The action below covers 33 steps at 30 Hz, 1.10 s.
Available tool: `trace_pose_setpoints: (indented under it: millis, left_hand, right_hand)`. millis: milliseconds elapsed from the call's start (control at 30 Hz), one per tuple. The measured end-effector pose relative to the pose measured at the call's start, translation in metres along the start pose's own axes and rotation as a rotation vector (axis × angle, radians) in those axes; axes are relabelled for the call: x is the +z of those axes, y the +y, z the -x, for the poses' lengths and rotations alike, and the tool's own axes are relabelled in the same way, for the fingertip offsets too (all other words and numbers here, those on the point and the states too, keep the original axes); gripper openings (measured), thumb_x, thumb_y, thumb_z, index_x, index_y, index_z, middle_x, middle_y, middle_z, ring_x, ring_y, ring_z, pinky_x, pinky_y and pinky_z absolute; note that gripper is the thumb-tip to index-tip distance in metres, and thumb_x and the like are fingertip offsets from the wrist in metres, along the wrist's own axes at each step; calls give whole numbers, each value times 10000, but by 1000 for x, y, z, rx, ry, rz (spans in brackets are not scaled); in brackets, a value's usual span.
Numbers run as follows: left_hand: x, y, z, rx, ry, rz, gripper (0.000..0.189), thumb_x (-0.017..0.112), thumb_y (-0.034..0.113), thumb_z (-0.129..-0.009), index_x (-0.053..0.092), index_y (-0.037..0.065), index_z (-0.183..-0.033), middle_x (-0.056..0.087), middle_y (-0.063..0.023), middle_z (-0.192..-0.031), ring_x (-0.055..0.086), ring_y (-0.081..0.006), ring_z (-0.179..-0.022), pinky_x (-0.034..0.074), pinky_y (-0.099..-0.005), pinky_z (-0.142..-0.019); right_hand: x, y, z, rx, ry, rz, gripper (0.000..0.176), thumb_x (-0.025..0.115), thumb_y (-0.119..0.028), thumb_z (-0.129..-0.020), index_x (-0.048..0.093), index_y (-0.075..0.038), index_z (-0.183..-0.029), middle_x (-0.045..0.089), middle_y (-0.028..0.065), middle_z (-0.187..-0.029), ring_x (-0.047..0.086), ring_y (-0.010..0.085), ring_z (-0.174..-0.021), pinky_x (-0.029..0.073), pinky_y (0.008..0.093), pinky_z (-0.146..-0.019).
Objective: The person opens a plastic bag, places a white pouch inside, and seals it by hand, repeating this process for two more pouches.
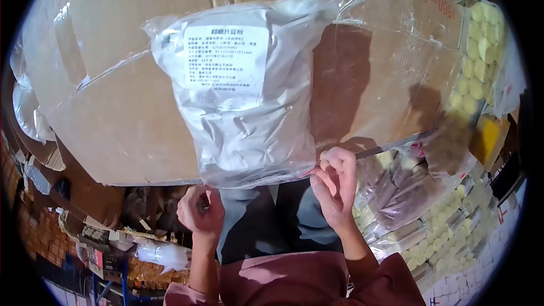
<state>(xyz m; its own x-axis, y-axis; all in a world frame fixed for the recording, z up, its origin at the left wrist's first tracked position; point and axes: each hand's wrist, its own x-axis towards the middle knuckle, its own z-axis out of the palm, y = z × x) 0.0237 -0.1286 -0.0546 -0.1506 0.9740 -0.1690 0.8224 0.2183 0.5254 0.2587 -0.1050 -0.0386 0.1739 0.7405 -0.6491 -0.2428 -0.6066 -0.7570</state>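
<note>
Lying against box (124, 124) at frame centre: bag (249, 130), label facing camera. Pinching bag's lower-right corner with right hand (334, 184) grip. Clenching left hand (199, 212) grip just below bag's bottom edge; hold on bag unclear.

1. White rectangular paper label (225, 59) on the upper face of the silvery crinkled plastic bag (255, 130): black printed lines of Chinese characters, too small to read.
2. Red stamped digits (441, 7) near the upper right corner of the brown cardboard box (396, 51), seemingly "160011".
</note>
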Motion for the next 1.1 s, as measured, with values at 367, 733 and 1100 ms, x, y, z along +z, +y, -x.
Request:
trace_pose_setpoints:
  millis: [367,733,1100]
  left_hand:
    - [6,13,13,-689,150,608,154,626,-24,-854,498,20,-928,611,-63,-742,563,-85,-572,452,-198,-525]
    - [60,95,21,-964,-477,1512,221,622,-20,-871,639,-36,-1091,661,-125,-1060,620,-195,-955,483,-340,-885]
    - [77,110,21,-1175,-247,1471,171,684,72,-848,660,-13,-995,665,-86,-968,599,-166,-856,460,-308,-757]
  right_hand:
    - [-6,-3,-18,319,-79,125,136,668,-49,-871,591,54,-830,651,63,-755,592,87,-680,473,211,-640]
    - [-28,-29,-42,358,-315,284,110,689,-33,-840,665,72,-864,676,92,-753,625,108,-663,481,219,-573]
    - [-32,-21,-50,139,-381,399,39,668,-5,-821,672,28,-841,675,93,-737,676,172,-635,503,257,-556]
